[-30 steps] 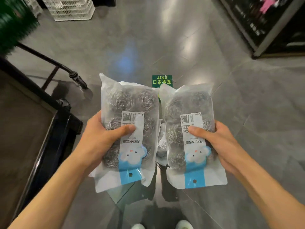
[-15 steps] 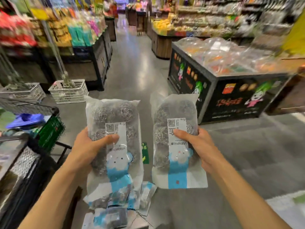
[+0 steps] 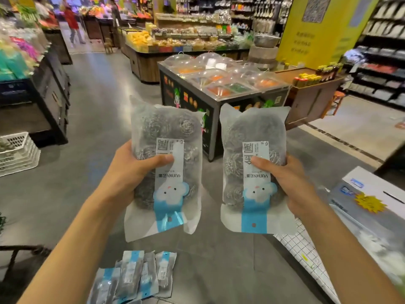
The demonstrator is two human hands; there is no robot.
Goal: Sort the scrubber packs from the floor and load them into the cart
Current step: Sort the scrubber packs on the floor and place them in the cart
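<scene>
Raised higher now, both hands (image 3: 131, 172) (image 3: 291, 181) each grip one scrubber pack (image 3: 166, 167) (image 3: 252, 170), thumbs across labels.

scrubber packs (image 3: 165, 170): frosted plastic, steel wool | floor (image 3: 92, 119): glossy grey tile

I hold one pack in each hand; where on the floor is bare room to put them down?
Bare grey floor lies ahead-left, between the white crate and the display counter. Another patch lies between the packs on the floor and the checked sheet. The right side is crowded by the box.
</scene>
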